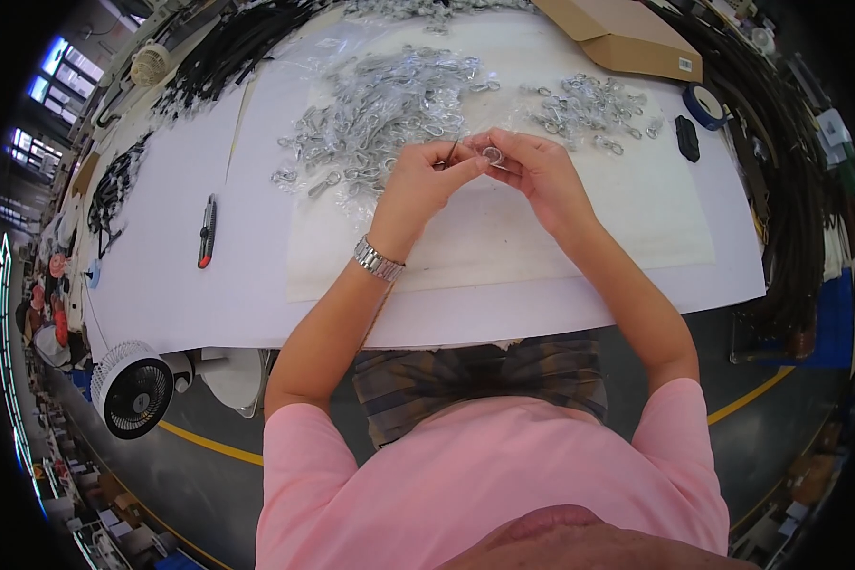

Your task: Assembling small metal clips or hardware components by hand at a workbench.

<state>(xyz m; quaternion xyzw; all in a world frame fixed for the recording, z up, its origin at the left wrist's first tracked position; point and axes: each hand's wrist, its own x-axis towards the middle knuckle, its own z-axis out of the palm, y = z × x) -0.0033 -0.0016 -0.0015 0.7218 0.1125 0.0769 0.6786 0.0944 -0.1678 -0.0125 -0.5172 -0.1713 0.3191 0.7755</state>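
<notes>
Probably midway: left hand [420, 185] grips a thin dark item [452, 152], right hand [549, 180] pinches a metal ring [493, 154] well in from the surface [180, 290]'s near edge, big clip heap [389, 109] and smaller pile [589, 106] beyond, which is finished unclear.

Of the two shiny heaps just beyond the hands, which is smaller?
The right heap, nearer the blue tape roll; the left heap spreads much wider.

1. Just beyond the left hand [413, 185], a wide heap of bagged metal pieces [385, 104] blocks us.
2. Between it and the smaller heap [591, 104], we find a narrow gap.
3. Leftward, we could slide across to the box cutter [207, 231].
</notes>
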